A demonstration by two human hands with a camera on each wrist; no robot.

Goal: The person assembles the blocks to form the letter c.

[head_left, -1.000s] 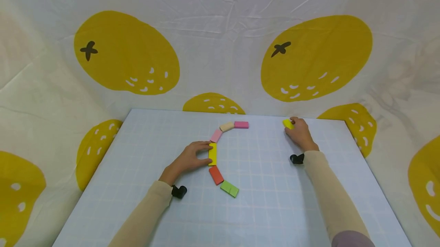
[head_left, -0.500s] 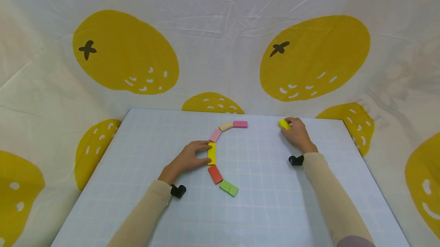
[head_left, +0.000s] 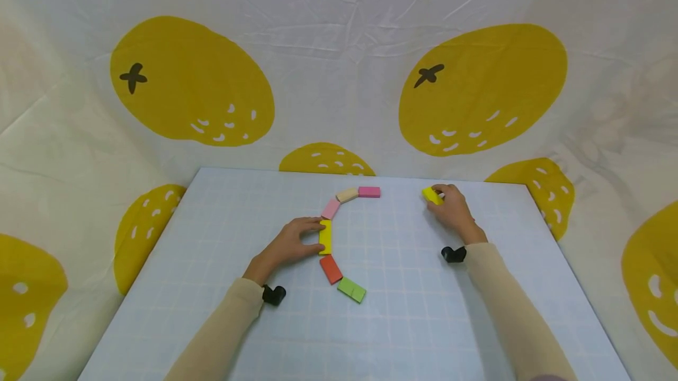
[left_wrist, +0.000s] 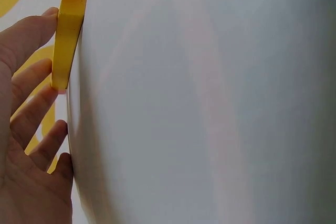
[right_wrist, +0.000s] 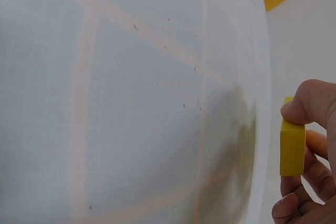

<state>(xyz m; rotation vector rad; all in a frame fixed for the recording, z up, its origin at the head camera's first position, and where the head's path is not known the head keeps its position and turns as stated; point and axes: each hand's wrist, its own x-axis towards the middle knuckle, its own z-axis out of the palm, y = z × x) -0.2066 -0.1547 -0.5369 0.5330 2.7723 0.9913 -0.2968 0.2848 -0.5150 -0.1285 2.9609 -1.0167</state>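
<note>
My left hand lies beside a yellow block on the table. Its thumb and fingertips touch the block's left long side; in the left wrist view, the fingers are fairly straight along that yellow side. My right hand pinches another yellow block between thumb and fingers, held above the table's far right part. A curved row continues from the first yellow block: pink, cream and darker pink blocks beyond it, red and green blocks nearer.
A pale blue table with a light grid lies under everything. Its far edge meets a white curtain printed with large yellow fruit. Black wrist devices sit at both sleeves.
My right hand has moved a little to the left with its yellow block. My left hand keeps touching the other yellow block; the row looks the same.
</note>
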